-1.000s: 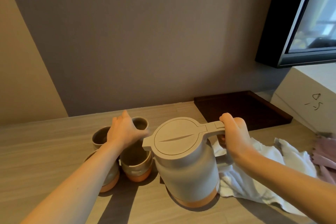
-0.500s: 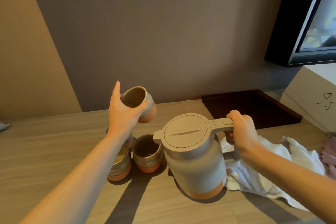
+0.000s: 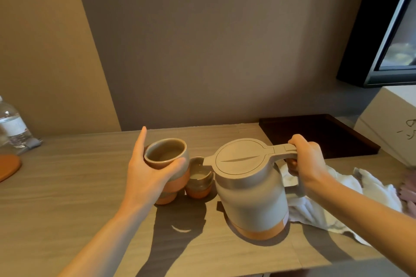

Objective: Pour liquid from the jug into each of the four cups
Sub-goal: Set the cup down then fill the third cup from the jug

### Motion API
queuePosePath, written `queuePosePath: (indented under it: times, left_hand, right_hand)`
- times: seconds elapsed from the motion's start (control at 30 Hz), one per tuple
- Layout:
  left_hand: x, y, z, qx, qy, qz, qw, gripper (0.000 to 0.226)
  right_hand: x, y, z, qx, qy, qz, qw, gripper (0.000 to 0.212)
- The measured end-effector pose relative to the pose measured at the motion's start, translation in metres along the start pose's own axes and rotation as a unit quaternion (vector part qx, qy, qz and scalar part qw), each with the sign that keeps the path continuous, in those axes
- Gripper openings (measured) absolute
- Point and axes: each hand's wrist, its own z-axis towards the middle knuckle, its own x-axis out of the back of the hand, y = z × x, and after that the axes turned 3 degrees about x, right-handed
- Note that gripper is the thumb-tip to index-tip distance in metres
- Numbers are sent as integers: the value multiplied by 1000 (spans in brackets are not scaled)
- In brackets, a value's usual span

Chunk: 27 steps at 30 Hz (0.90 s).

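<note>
A grey jug (image 3: 252, 195) with an orange base and a shut lid stands on the wooden counter (image 3: 67, 198). My right hand (image 3: 306, 159) grips its handle. My left hand (image 3: 146, 171) holds a grey-and-orange cup (image 3: 166, 155) upright, lifted just left of the jug's spout. Behind the spout a second cup (image 3: 199, 184) stands on the counter. Below the held cup, part of another cup (image 3: 165, 197) shows, mostly hidden by my hand. I cannot see a fourth cup.
A white cloth (image 3: 337, 204) lies crumpled right of the jug. A dark tray (image 3: 319, 135) sits at the back right beside a white box (image 3: 391, 128). A clear water bottle (image 3: 11, 126) and an orange disc (image 3: 7, 166) are at the far left.
My left hand took a cup from the group, lifted it, then brought it down and closer to the jug's spout. The jug stayed on the counter with my right hand on its handle.
</note>
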Motion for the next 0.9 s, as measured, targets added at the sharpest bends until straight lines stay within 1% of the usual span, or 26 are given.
queuePosePath:
  times: [0.07, 0.13, 0.27, 0.4, 0.57, 0.9]
  left_hand:
    - [5, -4, -14, 10, -7, -19, 1000, 111]
    - [8, -9, -28, 15, -27, -13, 999, 112]
    - [11, -24, -45, 34, -55, 24, 998, 105]
    - [15, -40, -48, 56, -79, 74, 993, 116]
    - [10, -38, -49, 19, -96, 173, 980, 120]
    - [10, -39, -46, -47, -118, 244, 961, 112]
  right_hand:
    - [1, -2, -5, 2, -5, -2, 1000, 33]
    - [2, -3, -9, 4, -10, -6, 1000, 34]
    - [3, -7, -15, 18, -27, -15, 999, 33]
    - [3, -13, -20, 38, -44, -23, 998, 39]
    - [1, -17, -23, 57, -68, -31, 996, 43]
    - [-17, -34, -25, 109, -93, -118, 983, 41]
